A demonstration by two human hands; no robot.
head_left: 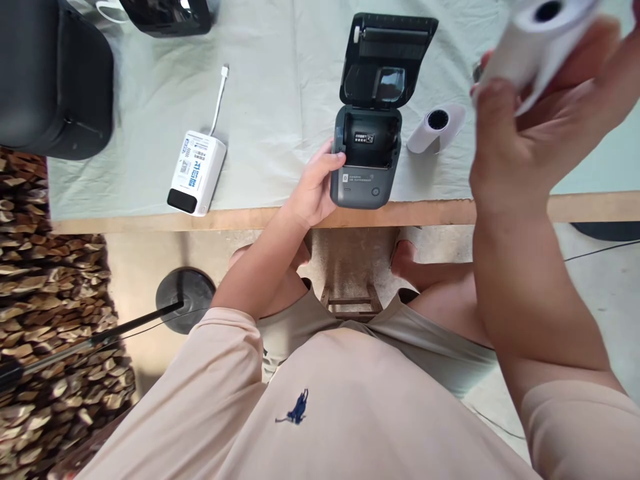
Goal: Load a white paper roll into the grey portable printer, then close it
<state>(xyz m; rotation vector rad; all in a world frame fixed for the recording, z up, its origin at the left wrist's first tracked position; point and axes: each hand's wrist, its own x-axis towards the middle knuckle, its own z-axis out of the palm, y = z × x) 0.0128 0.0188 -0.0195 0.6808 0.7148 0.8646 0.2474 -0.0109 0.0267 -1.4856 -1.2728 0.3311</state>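
My left hand (319, 183) grips the left side of a dark grey portable label printer (365, 183) above the table's front edge. The printer's lid (387, 60) is flipped up, and its paper bay looks bare, with a small printed label inside. Raised at the upper right, my right hand (530, 133) holds a roll of white paper (523, 50) with a dark hollow core, its loose end hanging down. Between the printer and that hand, a second white paper roll (425, 137) lies on the cloth with its tail partly unrolled.
A white power bank (197, 173) with a short cable lies on the clothed table (270, 120) at left. Behind it are a black bag (55, 80) and a glossy black object (167, 15). Below stand a round black stand base (185, 300) and stacked firewood (50, 300).
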